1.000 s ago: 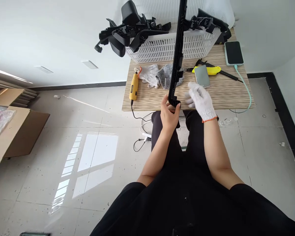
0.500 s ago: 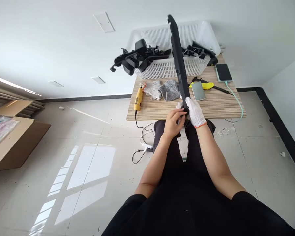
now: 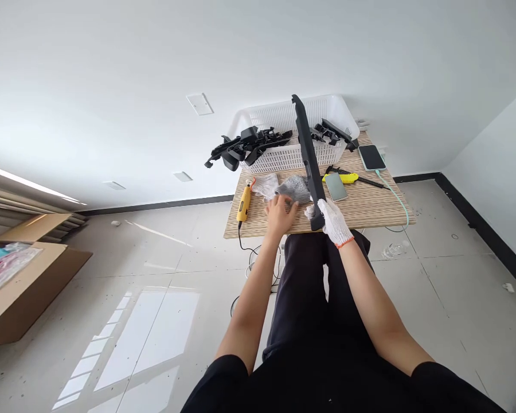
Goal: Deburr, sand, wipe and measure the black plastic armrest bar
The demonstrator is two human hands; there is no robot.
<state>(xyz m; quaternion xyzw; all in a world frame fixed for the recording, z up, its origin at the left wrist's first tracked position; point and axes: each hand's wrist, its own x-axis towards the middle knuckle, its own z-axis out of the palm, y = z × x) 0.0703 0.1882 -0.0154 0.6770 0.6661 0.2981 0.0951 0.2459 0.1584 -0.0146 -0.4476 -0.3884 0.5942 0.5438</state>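
Observation:
My right hand (image 3: 332, 219), in a white knit glove, grips the near end of a long black plastic strip (image 3: 308, 150) that stands tilted up over the small striped table (image 3: 370, 209). My bare left hand (image 3: 280, 213) is off the strip and reaches over the table with fingers spread, just short of a grey glove (image 3: 294, 188) and a white glove (image 3: 266, 184). A yellow rotary tool (image 3: 243, 203) lies to the left of that hand.
A white basket (image 3: 284, 117) of black plastic parts stands at the table's back. A grey block (image 3: 336, 186), a yellow utility knife (image 3: 348, 178) and a charging phone (image 3: 372, 157) lie to the right. A cardboard box (image 3: 21, 287) sits on the floor at the left.
My left hand let go of the strip's near end and moved left toward the gloves. My right hand took hold of the strip. The camera view tilted up and back.

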